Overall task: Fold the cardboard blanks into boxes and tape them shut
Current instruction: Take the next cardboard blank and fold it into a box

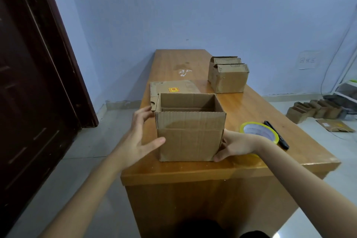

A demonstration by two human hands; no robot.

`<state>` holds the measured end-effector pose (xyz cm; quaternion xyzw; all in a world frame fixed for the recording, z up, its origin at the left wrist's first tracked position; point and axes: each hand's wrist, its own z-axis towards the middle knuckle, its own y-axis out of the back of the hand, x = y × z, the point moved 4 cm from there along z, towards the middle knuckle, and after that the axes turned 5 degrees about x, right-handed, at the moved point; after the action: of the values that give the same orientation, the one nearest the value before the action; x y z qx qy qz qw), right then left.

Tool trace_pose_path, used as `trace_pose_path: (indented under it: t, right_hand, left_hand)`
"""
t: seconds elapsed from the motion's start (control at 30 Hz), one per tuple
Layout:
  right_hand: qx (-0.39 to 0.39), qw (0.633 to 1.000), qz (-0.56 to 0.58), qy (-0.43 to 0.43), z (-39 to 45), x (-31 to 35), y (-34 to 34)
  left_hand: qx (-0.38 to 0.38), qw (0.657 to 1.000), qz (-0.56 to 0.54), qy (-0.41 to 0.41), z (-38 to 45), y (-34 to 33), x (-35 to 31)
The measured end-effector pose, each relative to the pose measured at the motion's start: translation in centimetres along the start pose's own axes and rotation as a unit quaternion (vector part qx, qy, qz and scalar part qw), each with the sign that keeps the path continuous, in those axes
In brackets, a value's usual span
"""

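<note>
An open-topped brown cardboard box (190, 135) stands upright near the front edge of the wooden table (241, 106). My left hand (138, 137) is at its left side with fingers spread; the thumb touches the front face and the fingertips reach the upper left corner. My right hand (234, 146) grips the box's lower right corner, thumb low on the front edge. A flat cardboard blank (173, 88) with a yellow and red sticker lies just behind the box. A roll of tape (259, 131) with a yellow rim lies right of the box, partly hidden by my right wrist.
A black marker (276, 134) lies beside the tape roll. Two folded boxes (228, 75) stand at the table's far right. More cardboard boxes (316, 111) and a flat piece lie on the floor at right. A dark door (38, 83) stands at left.
</note>
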<state>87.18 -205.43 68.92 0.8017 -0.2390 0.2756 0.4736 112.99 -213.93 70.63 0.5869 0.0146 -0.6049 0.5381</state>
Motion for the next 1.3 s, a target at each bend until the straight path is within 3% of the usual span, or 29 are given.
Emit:
trace_pose_path:
  t: [0.13, 0.27, 0.43, 0.57, 0.7, 0.8, 0.93, 1.1, 1.3]
  right_hand:
    - [-0.002, 1.000, -0.026, -0.001, -0.3, 0.1, -0.2]
    - [-0.039, 0.999, -0.007, 0.032, -1.8, 0.5, 0.0]
    - [-0.249, 0.958, 0.119, 0.079, -4.6, 3.4, 4.0]
    - [-0.215, 0.967, 0.100, 0.090, -5.3, 5.3, 4.0]
    - [-0.239, 0.965, 0.102, 0.048, -5.0, 5.7, 2.9]
    - [-0.262, 0.950, 0.168, 0.009, -4.5, 6.0, 2.6]
    - [-0.295, 0.945, 0.139, -0.015, -4.0, 6.7, 3.0]
    - [-0.271, 0.954, 0.127, 0.006, -4.2, 6.2, 2.6]
    - [-0.187, 0.974, 0.109, 0.066, -5.0, 4.9, 0.5]
  left_hand:
    - [0.006, 0.996, -0.084, 0.023, 1.5, -0.4, -1.2]
    - [0.016, 0.995, -0.096, 0.033, 2.0, -0.6, -1.3]
    - [0.003, 0.990, -0.136, 0.030, 2.2, -0.2, -1.3]
    - [-0.003, 0.992, -0.126, 0.027, 2.4, 0.0, -1.5]
    - [0.002, 0.990, -0.137, 0.013, 2.2, -0.3, -2.0]
    - [-0.047, 0.985, -0.165, 0.023, 2.3, 0.1, -2.8]
    - [-0.092, 0.981, -0.153, 0.073, 2.9, 1.0, -3.7]
    - [-0.023, 0.980, -0.176, 0.090, 2.7, 1.3, -3.5]
    - [0.077, 0.986, -0.139, 0.044, 1.6, 1.0, -3.1]
